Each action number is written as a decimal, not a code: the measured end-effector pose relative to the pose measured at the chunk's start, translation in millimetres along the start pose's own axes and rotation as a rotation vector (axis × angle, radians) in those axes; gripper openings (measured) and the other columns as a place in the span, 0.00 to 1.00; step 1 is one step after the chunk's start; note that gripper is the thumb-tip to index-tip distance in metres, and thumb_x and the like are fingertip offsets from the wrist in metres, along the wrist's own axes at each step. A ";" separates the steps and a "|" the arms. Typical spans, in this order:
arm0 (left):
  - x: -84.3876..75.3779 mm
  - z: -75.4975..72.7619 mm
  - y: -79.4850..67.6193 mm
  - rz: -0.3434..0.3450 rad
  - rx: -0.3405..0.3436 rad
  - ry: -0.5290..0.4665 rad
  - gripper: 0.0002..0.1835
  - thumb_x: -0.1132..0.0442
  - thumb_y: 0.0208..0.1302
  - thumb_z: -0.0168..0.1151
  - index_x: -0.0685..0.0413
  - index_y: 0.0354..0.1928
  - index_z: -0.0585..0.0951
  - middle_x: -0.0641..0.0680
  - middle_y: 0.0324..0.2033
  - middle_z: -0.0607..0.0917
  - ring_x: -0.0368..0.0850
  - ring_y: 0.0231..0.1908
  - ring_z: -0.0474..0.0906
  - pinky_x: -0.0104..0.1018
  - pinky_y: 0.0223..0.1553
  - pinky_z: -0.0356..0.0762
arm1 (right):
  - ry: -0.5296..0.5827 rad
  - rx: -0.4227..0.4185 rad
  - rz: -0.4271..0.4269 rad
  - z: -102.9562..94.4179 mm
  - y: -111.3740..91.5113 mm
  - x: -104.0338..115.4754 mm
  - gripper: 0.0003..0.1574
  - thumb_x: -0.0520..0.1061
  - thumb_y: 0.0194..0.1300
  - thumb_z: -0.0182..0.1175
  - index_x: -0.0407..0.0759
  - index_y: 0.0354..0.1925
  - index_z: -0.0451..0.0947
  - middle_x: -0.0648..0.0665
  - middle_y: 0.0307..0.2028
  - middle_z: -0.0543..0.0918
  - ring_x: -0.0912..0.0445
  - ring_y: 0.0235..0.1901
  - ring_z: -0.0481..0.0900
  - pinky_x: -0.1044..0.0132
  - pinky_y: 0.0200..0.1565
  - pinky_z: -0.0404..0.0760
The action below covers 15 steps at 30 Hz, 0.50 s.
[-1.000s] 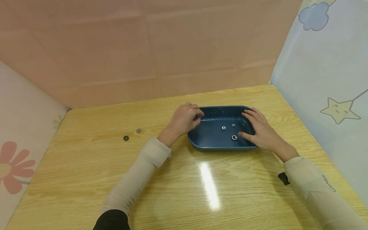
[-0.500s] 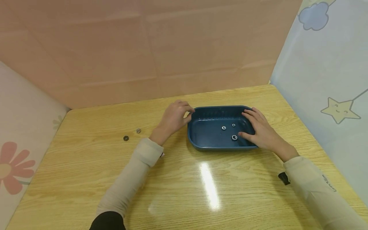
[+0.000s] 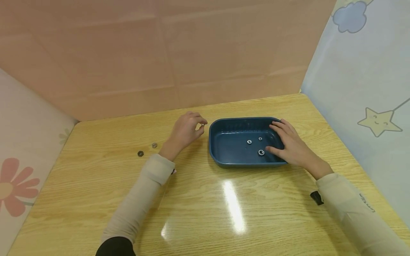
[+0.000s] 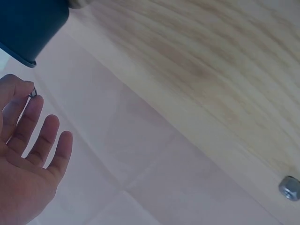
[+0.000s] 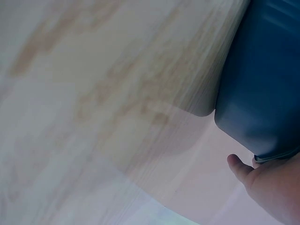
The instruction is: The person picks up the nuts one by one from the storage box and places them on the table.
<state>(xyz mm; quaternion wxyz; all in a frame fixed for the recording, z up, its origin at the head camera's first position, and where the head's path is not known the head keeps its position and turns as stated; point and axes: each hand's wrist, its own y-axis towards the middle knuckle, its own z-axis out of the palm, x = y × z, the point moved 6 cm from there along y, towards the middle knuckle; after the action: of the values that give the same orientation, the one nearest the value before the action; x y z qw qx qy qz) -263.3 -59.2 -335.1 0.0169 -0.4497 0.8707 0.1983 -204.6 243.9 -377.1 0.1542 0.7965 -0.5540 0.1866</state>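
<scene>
Two hands: both occupied, neither released.
Left hand [image 3: 185, 129]: grasping one metal nut [image 3: 202, 124] between thumb and fingertip, just beside the left end of the blue tray [image 3: 232, 147]; other fingers loose.
Right hand [image 3: 290, 146]: holding the tray's right end, fingers over the rim, thumb inside.
Nuts in tray: three; larger nut [image 3: 261, 153] close to the right thumb, small nut [image 3: 249, 142] and smallest nut [image 3: 260, 139] behind.
Nuts on desk [image 3: 198, 199]: dark nut [image 3: 140, 153] and gray nut [image 3: 154, 145], near each other, well apart from the tray.
Nut transfer: probably one at a time between tray and desk; direction uncertain.
Pinch: press evenly on opposite sides; avoid over-squeezing, with likely risk of flicking the nut away.
Tray rim: clear fully before sideways travel.
Desk contact: lower flat, then part fingertips to prevent rolling.
Tray hold: steady and light; avoid nudging the larger nut.
</scene>
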 end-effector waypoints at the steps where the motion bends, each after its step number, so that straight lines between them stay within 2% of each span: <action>1: 2.0 0.2 -0.4 -0.004 0.001 -0.004 0.09 0.67 0.61 0.64 0.55 0.42 0.89 0.52 0.40 0.89 0.50 0.43 0.81 0.41 0.48 0.80 | 0.000 0.000 -0.002 0.0 0.0 0.1 0.52 0.54 0.66 0.64 0.31 0.74 0.53 0.29 0.75 0.52 0.37 0.78 0.35 0.29 0.69 0.46; 6: 12.5 1.7 -4.1 -0.028 0.009 -0.012 0.09 0.67 0.62 0.64 0.56 0.42 0.89 0.53 0.41 0.88 0.50 0.44 0.83 0.42 0.52 0.80 | -0.002 -0.001 -0.005 0.6 -0.3 0.1 0.52 0.54 0.65 0.64 0.31 0.74 0.53 0.29 0.75 0.52 0.36 0.77 0.36 0.29 0.70 0.46; 15: 30.8 3.8 -12.0 -0.084 0.022 0.011 0.09 0.66 0.62 0.65 0.56 0.42 0.89 0.54 0.41 0.88 0.52 0.43 0.81 0.42 0.46 0.81 | -0.004 0.001 -0.002 1.8 -0.1 0.3 0.52 0.54 0.65 0.64 0.30 0.74 0.53 0.29 0.75 0.52 0.35 0.77 0.36 0.29 0.70 0.46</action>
<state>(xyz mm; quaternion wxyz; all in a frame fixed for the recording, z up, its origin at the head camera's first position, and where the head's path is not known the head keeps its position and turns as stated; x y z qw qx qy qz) -272.6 -87.9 -349.0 0.0255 -0.4867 0.8532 0.1856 -204.2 242.8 -378.5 0.1527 0.7975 -0.5535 0.1851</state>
